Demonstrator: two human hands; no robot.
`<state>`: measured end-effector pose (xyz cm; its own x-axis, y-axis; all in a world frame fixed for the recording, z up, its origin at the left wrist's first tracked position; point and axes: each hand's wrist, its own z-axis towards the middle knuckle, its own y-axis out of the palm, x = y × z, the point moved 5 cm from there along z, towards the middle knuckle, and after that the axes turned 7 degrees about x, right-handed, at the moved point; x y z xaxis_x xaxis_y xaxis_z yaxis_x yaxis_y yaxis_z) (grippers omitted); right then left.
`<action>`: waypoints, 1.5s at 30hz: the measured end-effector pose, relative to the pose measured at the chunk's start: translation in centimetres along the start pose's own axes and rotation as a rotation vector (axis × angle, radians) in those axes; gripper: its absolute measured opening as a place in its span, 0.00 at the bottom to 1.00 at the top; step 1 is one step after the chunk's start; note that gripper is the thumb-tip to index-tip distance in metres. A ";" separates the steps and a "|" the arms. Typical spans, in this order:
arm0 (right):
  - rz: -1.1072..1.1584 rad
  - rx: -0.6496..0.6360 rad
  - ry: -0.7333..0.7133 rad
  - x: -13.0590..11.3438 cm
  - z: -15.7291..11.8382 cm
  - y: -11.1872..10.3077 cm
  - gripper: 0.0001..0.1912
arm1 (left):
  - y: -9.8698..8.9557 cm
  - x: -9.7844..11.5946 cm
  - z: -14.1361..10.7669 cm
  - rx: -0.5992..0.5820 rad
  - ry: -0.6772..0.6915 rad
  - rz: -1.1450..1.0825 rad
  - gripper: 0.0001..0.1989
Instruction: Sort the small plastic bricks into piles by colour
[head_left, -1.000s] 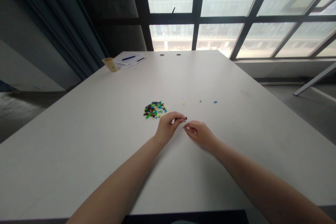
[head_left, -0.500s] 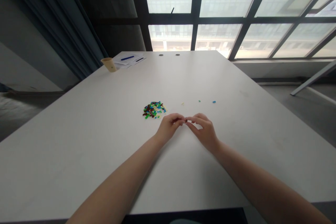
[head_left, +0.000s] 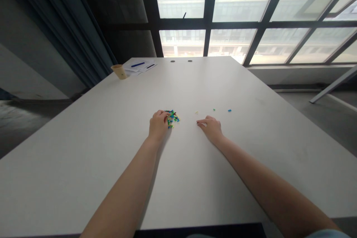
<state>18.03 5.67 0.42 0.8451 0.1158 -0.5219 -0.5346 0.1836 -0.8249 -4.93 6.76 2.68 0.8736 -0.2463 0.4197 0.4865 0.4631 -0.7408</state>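
A pile of small toy building bricks (head_left: 173, 116) in green, blue, brown and yellow lies on the white table. My left hand (head_left: 158, 124) is at the left side of this pile and covers part of it. Its fingers are curled down among the bricks; whether a piece is between them is hidden. Right of the pile, my right hand (head_left: 211, 128) pinches a tiny dark brick (head_left: 198, 122) between thumb and forefinger, just over the tabletop. Beyond that hand lie a pale yellow brick (head_left: 196, 112), a small green brick (head_left: 214, 109) and a blue brick (head_left: 229, 110), spaced apart in a row.
A tan paper cup (head_left: 119, 71) stands near the table's far left edge. Next to it are papers (head_left: 136, 67) with a blue pen (head_left: 138, 64) on them. Two round discs (head_left: 173, 61) are set at the table's far end, before the windows.
My hands have come apart from where they met over the small dark brick. The left has moved left onto the pile; the right keeps the dark brick, slightly farther forward.
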 end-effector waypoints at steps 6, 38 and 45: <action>0.024 0.012 -0.009 0.1 -0.2 -0.6 0.12 | 1.3 0.9 -0.1 -0.101 0.109 -0.055 0.14; 0.340 0.014 -0.212 -1.2 -4.9 -2.8 0.11 | 3.2 8.2 -3.7 -0.579 -0.582 -1.485 0.15; 0.341 0.030 -0.214 -1.1 -4.9 -2.8 0.11 | 4.0 9.1 -5.0 -0.867 -0.637 -1.637 0.13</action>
<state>18.57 0.29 2.26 0.6023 0.3748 -0.7048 -0.7866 0.1281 -0.6040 5.04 2.06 0.91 -0.3845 0.4510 0.8055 0.7360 -0.3769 0.5623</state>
